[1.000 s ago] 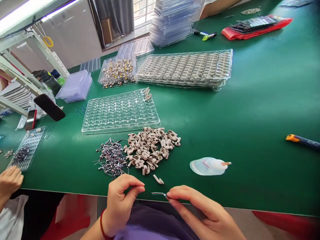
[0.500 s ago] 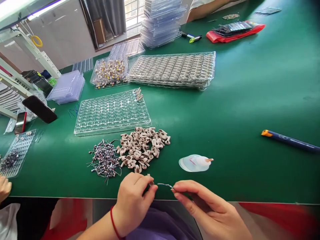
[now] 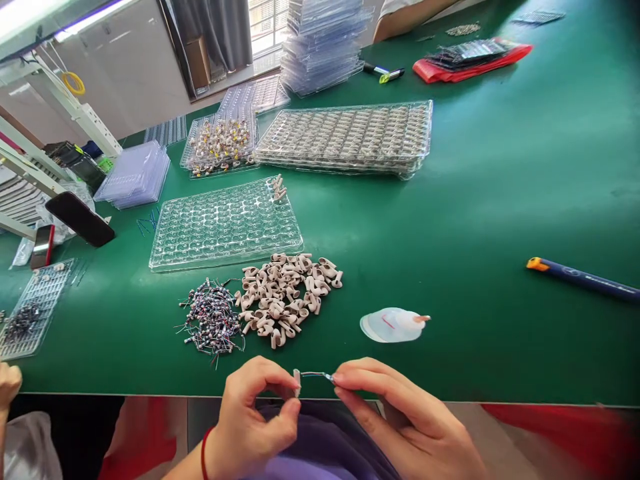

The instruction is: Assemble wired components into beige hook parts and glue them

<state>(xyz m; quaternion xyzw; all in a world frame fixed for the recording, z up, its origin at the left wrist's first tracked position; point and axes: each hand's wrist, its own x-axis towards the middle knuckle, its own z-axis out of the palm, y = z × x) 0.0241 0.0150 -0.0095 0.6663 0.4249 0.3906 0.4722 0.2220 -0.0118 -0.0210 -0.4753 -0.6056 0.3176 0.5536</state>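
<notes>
My left hand point(image 3: 255, 413) pinches a small beige curved sleeve point(image 3: 297, 382) between thumb and forefinger at the table's near edge. My right hand point(image 3: 395, 413) pinches a small wired component point(image 3: 316, 375) whose lead points into the sleeve. Just beyond the hands lie a pile of beige sleeves point(image 3: 285, 297) and a heap of dark wired components point(image 3: 210, 323). A clear blister tray point(image 3: 165, 257) with a few sleeves at its far corner sits behind the piles.
Filled trays point(image 3: 425, 127) and stacked clear trays point(image 3: 320, 40) stand farther back. A flat squeeze bottle point(image 3: 393, 325) lies right of the piles, a utility knife point(image 3: 580, 279) at far right. A phone point(image 3: 80, 218) and small tray point(image 3: 45, 293) are left; another person's hand point(image 3: 7, 383) shows there.
My left hand picked the single beige sleeve off the table and brought it up to the lead held in my right hand. The view shifted slightly.
</notes>
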